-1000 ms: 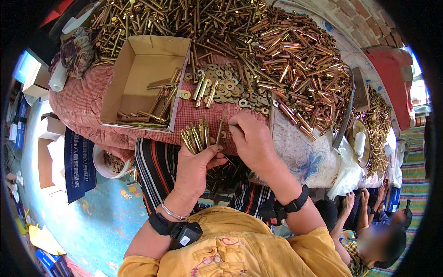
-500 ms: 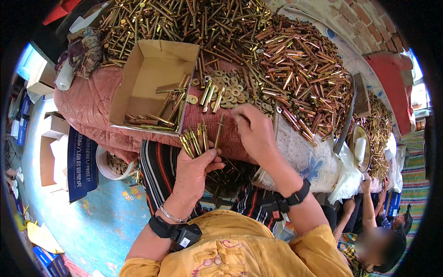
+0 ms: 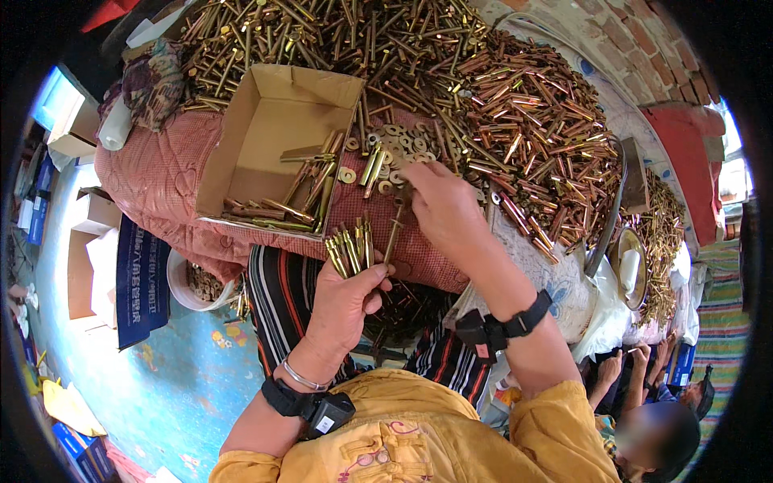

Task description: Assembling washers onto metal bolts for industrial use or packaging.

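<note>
- Our left hand keeps its grip closed round a bunch of bolts, with a single bolt raised beside them at thumb and finger.
- Our right hand has just moved in, from apart to the single bolt's upper end; its fingertips bend together, but blur means we cannot tell whether they hold anything.
- So both our hands now seem to work on that one bolt, above the pink quilt, between us and the loose washers.
</note>
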Demonstrator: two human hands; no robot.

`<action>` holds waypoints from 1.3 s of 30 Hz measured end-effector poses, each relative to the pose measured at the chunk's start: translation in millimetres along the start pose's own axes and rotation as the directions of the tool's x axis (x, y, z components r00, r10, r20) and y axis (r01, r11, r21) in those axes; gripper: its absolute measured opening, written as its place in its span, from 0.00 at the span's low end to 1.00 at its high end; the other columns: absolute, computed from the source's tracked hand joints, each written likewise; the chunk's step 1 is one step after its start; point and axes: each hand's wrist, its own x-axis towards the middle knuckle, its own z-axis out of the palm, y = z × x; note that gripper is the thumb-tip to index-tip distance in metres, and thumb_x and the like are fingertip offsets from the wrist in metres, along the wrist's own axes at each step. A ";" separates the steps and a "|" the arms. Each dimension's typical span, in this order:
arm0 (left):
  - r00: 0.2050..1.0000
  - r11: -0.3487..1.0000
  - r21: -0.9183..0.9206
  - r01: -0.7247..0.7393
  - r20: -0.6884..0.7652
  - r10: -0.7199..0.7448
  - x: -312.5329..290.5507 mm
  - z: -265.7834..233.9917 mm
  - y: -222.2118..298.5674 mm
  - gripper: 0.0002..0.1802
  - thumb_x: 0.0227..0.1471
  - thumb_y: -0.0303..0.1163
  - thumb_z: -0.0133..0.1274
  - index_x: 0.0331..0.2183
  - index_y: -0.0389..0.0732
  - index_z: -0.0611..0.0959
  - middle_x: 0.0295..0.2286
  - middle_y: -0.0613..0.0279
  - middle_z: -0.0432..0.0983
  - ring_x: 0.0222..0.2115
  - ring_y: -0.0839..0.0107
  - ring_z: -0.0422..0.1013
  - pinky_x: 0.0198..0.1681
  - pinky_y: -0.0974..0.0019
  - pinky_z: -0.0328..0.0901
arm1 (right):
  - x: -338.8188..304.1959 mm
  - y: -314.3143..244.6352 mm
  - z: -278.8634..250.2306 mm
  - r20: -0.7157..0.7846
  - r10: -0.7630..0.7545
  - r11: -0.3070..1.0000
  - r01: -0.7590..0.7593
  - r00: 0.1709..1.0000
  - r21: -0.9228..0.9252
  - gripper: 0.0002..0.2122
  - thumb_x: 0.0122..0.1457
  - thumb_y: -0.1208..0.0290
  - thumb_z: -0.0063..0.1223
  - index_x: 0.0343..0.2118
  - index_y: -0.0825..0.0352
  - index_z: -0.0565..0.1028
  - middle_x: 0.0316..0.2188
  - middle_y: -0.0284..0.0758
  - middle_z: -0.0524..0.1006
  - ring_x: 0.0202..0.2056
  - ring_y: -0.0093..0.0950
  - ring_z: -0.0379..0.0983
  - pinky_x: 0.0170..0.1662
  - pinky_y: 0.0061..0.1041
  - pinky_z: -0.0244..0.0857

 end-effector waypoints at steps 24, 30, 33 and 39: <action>0.998 0.994 0.087 0.058 0.000 -0.059 -2.2 6.0 -5.7 0.09 0.45 0.20 0.52 0.32 0.39 0.74 0.26 0.61 0.74 0.21 0.81 0.66 0.14 0.83 0.52 | -29.8 7.5 -4.1 0.189 0.517 0.135 -0.297 0.835 0.945 0.05 0.56 0.78 0.47 0.35 0.70 0.66 0.28 0.37 0.74 0.30 0.28 0.74 0.33 0.26 0.72; 0.997 0.991 0.129 0.036 0.061 -0.044 0.1 0.9 -3.9 0.09 0.45 0.19 0.53 0.32 0.39 0.74 0.26 0.62 0.74 0.20 0.80 0.66 0.14 0.82 0.53 | -29.6 11.5 -0.5 0.190 0.540 0.123 -0.301 0.820 0.946 0.06 0.56 0.78 0.47 0.35 0.71 0.66 0.29 0.38 0.73 0.31 0.30 0.75 0.34 0.30 0.72; 0.998 0.986 0.158 0.054 0.029 -0.059 -1.4 4.7 -2.8 0.10 0.44 0.19 0.53 0.32 0.39 0.74 0.25 0.63 0.74 0.20 0.80 0.66 0.14 0.81 0.53 | -28.2 4.0 -1.1 0.171 0.562 0.125 -0.287 0.809 0.950 0.06 0.56 0.78 0.47 0.35 0.72 0.66 0.29 0.38 0.73 0.30 0.31 0.75 0.33 0.29 0.72; 0.997 0.986 0.161 0.050 0.055 -0.060 0.1 5.0 -4.5 0.11 0.44 0.19 0.54 0.33 0.39 0.74 0.24 0.63 0.73 0.19 0.79 0.66 0.14 0.80 0.55 | -30.1 4.5 -4.1 0.208 0.559 0.147 -0.343 0.802 0.928 0.06 0.55 0.79 0.47 0.35 0.70 0.66 0.28 0.38 0.74 0.29 0.30 0.74 0.31 0.28 0.71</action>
